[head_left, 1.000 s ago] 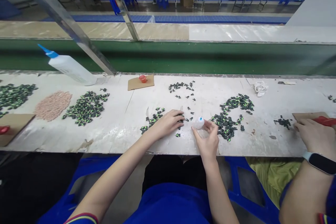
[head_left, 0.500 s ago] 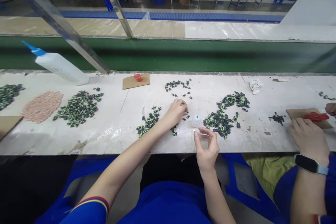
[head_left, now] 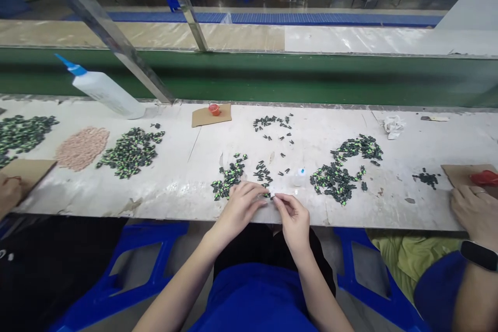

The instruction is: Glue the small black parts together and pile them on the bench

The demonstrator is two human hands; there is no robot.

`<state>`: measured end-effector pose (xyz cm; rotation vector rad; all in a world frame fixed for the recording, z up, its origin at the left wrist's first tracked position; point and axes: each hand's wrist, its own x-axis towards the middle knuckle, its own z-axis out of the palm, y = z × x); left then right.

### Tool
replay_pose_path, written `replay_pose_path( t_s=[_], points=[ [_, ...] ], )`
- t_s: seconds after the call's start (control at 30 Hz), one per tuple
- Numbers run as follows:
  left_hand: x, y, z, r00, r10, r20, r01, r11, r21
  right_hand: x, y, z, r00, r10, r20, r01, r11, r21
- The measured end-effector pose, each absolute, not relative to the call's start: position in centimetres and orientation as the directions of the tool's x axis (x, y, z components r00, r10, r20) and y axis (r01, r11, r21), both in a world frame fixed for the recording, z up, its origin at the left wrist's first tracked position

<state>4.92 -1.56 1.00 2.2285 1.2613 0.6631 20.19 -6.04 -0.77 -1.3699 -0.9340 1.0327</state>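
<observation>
My left hand (head_left: 241, 206) and my right hand (head_left: 291, 217) come close together above the table's front edge. Thumb and forefinger of the right hand pinch a small black part (head_left: 273, 198). The left fingers are closed too; what they hold is too small to make out beside dark pieces. A pile of black-and-green parts (head_left: 229, 179) lies by my left hand, with a small group of black parts (head_left: 262, 170) just beyond the fingertips. Behind my right hand stands a small clear bottle (head_left: 299, 178) with a blue tip.
Larger black-and-green piles (head_left: 333, 182) lie to the right. Leftward are another pile (head_left: 130, 153), pink pieces (head_left: 82, 148) and a large white bottle (head_left: 109, 94). Cardboard (head_left: 202, 118) bears a red cup (head_left: 214, 109). Co-workers' hands (head_left: 475, 211) show at both sides.
My left hand has drawn back toward me from the loose parts and met my right hand. The right fingers have closed to a pinch and moved left. The view has shifted slightly left.
</observation>
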Motion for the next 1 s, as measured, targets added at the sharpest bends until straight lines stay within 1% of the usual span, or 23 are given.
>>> replay_pose_path(
  t_s=[0.07,0.17,0.27,0.37,0.5,0.6,0.67,0.73,0.83,0.9,1.0],
  points=[
    [5.0,-1.6,0.4,0.435,0.873,0.220,0.683,-0.479,0.551,20.5,-6.1,-0.9,0.328,0.942,-0.067,0.015,-0.076,-0.997],
    [5.6,-1.4,-0.3,0.435,0.856,0.280,0.702,-0.517,0.490,20.8,-6.1,-0.9,0.344,0.937,-0.061,0.066,-0.089,-0.994],
    [6.0,-1.3,-0.2,0.431,0.844,0.320,0.702,-0.536,0.468,20.7,-6.0,-0.8,0.324,0.944,-0.059,0.086,-0.091,-0.992],
    [6.1,-1.5,0.5,0.435,0.844,0.314,0.686,-0.536,0.492,20.4,-5.9,-0.5,0.297,0.950,-0.093,0.021,-0.104,-0.994],
    [6.0,-2.0,1.6,0.453,0.846,0.281,0.656,-0.530,0.538,20.2,-5.9,0.1,0.257,0.958,-0.127,-0.065,-0.114,-0.991],
    [6.0,-2.2,2.0,0.432,0.862,0.265,0.632,-0.499,0.593,20.2,-6.0,0.3,0.254,0.958,-0.132,-0.064,-0.120,-0.991],
    [6.0,-2.3,2.2,0.398,0.886,0.237,0.600,-0.447,0.663,20.3,-6.1,0.4,0.265,0.958,-0.107,-0.042,-0.100,-0.994],
    [6.0,-2.4,2.4,0.337,0.921,0.194,0.545,-0.358,0.758,20.4,-6.1,0.5,0.270,0.961,-0.049,-0.019,-0.046,-0.999],
    [6.2,-2.6,3.0,0.229,0.968,0.104,0.415,-0.194,0.889,20.6,-6.2,0.7,0.273,0.959,0.071,0.014,0.069,-0.997],
    [6.3,-2.7,3.5,0.180,0.983,0.040,0.327,-0.098,0.940,20.7,-6.2,1.0,0.276,0.949,0.155,0.047,0.148,-0.988],
    [6.4,-2.8,4.3,0.145,0.989,-0.034,0.237,-0.001,0.971,20.9,-6.2,1.4,0.258,0.925,0.279,0.110,0.258,-0.960]
  ],
)
